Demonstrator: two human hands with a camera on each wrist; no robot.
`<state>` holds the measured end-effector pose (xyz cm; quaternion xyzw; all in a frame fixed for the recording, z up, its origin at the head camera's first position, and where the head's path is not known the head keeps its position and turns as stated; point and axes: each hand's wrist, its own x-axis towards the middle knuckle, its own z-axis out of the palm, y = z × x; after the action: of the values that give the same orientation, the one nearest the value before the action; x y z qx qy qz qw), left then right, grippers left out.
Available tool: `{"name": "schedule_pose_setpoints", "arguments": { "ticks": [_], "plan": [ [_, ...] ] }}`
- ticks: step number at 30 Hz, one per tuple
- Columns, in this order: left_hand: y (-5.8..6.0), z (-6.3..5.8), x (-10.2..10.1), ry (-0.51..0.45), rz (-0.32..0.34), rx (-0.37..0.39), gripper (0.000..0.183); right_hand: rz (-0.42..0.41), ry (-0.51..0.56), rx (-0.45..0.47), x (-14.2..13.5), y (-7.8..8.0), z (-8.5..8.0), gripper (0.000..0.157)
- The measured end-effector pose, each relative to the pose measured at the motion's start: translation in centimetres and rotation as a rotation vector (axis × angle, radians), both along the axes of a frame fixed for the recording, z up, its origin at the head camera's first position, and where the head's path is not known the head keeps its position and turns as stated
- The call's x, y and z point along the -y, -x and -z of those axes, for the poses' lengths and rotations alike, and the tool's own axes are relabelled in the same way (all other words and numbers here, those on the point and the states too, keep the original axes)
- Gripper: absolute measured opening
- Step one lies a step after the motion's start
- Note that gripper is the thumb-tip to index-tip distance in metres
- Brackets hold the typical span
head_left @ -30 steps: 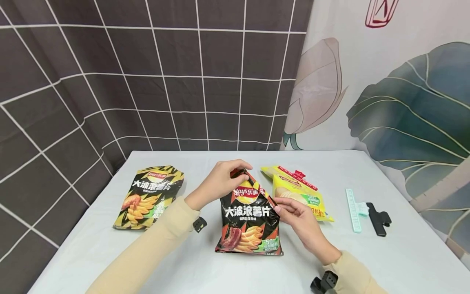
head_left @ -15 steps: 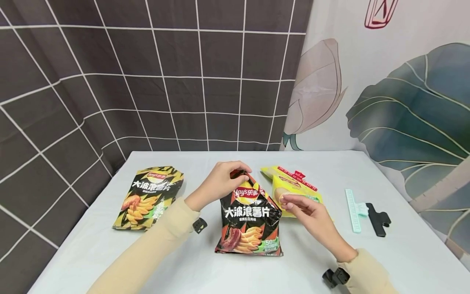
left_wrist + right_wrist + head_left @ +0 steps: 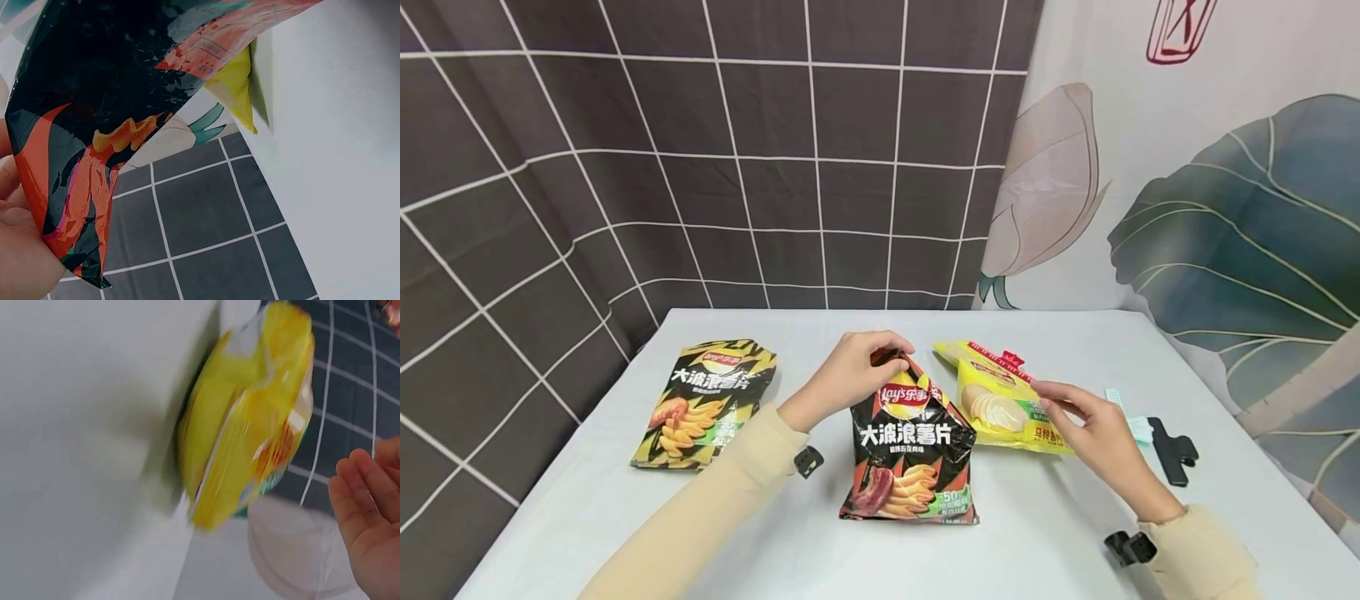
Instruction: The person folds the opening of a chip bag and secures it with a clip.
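Observation:
A black and red chip bag (image 3: 910, 450) stands near the middle of the table, its top gathered to a narrow peak. My left hand (image 3: 853, 371) pinches that peak between fingers and thumb; the left wrist view shows the folded black and red foil (image 3: 94, 181) beside the palm (image 3: 25, 250). My right hand (image 3: 1093, 429) is in the air over the right end of a yellow chip bag (image 3: 992, 408), its fingers loosely bent and holding nothing. In the right wrist view the yellow bag (image 3: 250, 419) lies apart from the fingers (image 3: 369, 487).
A red clip (image 3: 1011, 358) closes the yellow bag's top. On the right of the white table (image 3: 1015, 533) lie a mint-green clip (image 3: 1141, 431), partly behind my right hand, and a black clip (image 3: 1171, 450). A black and gold chip bag (image 3: 707, 404) lies on the left.
My right hand has let go of the black and red bag's right edge and moved right, past the yellow bag toward the clips. The left hand keeps its pinch in place.

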<state>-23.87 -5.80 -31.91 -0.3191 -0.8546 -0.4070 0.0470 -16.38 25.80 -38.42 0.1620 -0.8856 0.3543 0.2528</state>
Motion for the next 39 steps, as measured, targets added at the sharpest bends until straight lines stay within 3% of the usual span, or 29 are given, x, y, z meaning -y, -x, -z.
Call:
{"name": "schedule_pose_setpoints", "arguments": {
  "ticks": [4, 7, 19, 27, 34, 39],
  "plan": [
    [-0.1, 0.0, 0.1, 0.001, -0.006, -0.008, 0.018, 0.079, -0.112, -0.018, -1.6, 0.2, -0.1, 0.033],
    [-0.1, 0.0, 0.1, -0.002, -0.002, -0.011, 0.018, 0.131, -0.184, 0.029, -2.8, 0.4, -0.2, 0.035],
    [-0.2, -0.1, 0.1, 0.006, -0.001, -0.001, 0.019, 0.158, -0.400, 0.440, -7.9, 1.5, 0.0, 0.044],
    [-0.3, 0.0, 0.1, 0.004, -0.012, 0.008, 0.020, 0.254, -0.560, 0.365, -10.3, 1.5, 0.6, 0.036],
    [-0.2, 0.0, 0.2, 0.000, -0.006, 0.011, 0.020, 0.297, -0.631, 0.436, -11.5, 1.5, 1.0, 0.024],
    [-0.1, 0.1, 0.3, -0.005, 0.007, 0.007, 0.021, 0.298, -0.599, 0.515, -12.0, 1.5, 1.0, 0.016]
  ]
}}
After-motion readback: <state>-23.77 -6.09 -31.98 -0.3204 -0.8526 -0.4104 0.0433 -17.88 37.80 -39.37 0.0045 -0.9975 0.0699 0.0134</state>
